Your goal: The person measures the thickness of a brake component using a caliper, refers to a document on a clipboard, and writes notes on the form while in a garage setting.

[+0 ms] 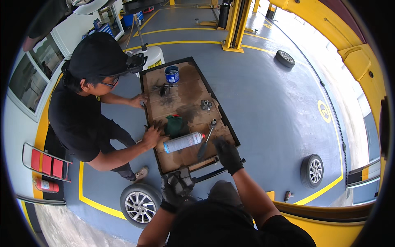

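My left hand (172, 195), in a black glove, grips a dark, blocky part (181, 181) at the near edge of a cart; its exact kind is unclear. Over the cart's near right corner is my gloved right hand (228, 155), its fingers reaching forward with nothing visible in them. Just left of that hand lies a ratchet wrench (207, 140) with a dark handle. Beside it a spray can (184, 142) lies on its side. A dark green cloth (174, 125) is farther off, close to a co-worker's hand (152, 135).
Cardboard covers the cart (164, 101). It bears a blue tin (172, 74), a dark tool (164, 88) and a metal part (206, 105). A co-worker (82, 103) leans in from the left. Wheels (140, 204) (312, 171) lie or stand about the floor, near a yellow lift post (237, 26).
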Tool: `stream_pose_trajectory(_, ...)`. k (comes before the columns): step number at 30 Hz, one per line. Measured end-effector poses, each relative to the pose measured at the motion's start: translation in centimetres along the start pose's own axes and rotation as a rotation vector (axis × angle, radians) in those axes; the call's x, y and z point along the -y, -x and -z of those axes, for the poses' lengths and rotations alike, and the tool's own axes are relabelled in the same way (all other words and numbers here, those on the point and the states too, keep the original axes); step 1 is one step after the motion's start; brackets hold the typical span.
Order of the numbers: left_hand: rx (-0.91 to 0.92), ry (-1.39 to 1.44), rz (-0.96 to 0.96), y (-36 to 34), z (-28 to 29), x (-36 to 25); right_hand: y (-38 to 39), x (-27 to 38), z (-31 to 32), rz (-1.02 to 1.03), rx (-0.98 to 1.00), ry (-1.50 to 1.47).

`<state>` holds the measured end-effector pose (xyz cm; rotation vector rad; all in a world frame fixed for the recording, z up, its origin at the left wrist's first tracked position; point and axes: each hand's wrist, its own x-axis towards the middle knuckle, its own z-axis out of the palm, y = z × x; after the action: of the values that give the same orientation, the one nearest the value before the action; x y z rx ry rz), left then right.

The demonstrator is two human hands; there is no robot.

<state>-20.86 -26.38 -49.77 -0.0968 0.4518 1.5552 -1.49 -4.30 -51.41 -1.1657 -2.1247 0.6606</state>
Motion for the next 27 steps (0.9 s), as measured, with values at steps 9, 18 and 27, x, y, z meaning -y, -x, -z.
stream_pose_trajectory(9, -0.118, 0.057, -0.297, 0.5, -0.5, 3.9, -8.3, -8.8, -0.2, 0.039, 0.475, 0.391)
stream_pose_trajectory(18, -0.024, 0.151, -0.654, -2.5, -0.8, 16.0, -15.2, -10.5, -3.4, 0.425, 0.43, 0.379)
stream_pose_trajectory(27, -0.023, 0.254, -0.83, 0.1, -2.8, 20.1, -7.0, -2.8, -7.0, 0.907, 0.508, 0.019)
